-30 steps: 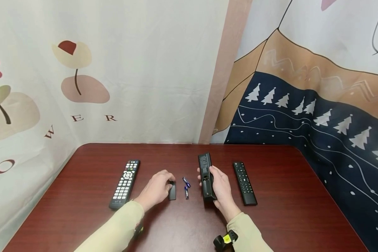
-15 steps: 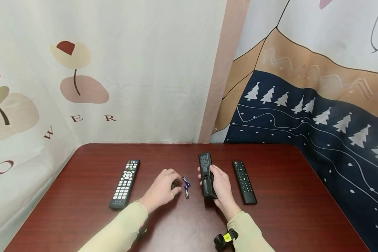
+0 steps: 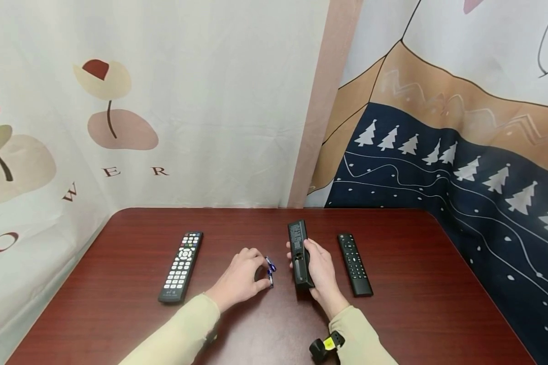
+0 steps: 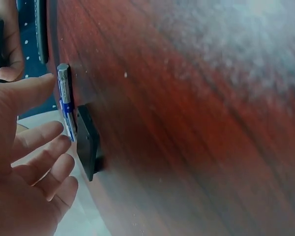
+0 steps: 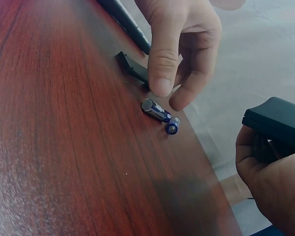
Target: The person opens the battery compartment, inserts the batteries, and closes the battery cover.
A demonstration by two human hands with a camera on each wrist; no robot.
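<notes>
My right hand (image 3: pixel 321 268) grips a black remote control (image 3: pixel 297 238) with its back turned up; the battery compartment in its lower half lies uncovered. Two small blue-and-silver batteries (image 5: pixel 156 111) lie on the table between my hands. Over them reaches my left hand (image 3: pixel 241 278), thumb and fingers spread apart, with nothing pinched between them. Its thumb tip is close beside the nearer battery (image 4: pixel 64 83) in the left wrist view. A black battery cover (image 4: pixel 87 142) rests on the table beneath the left hand, which hides it in the head view.
A black remote control with white buttons (image 3: pixel 181 266) lies to the left. Another slim black remote (image 3: pixel 355 266) lies to the right. The reddish-brown table (image 3: pixel 420 314) ends at a patterned curtain (image 3: pixel 210 126) behind it.
My left hand has let go of the battery cover and shifted right to the batteries, its fingers spreading. The right hand holds the remote control in the same place.
</notes>
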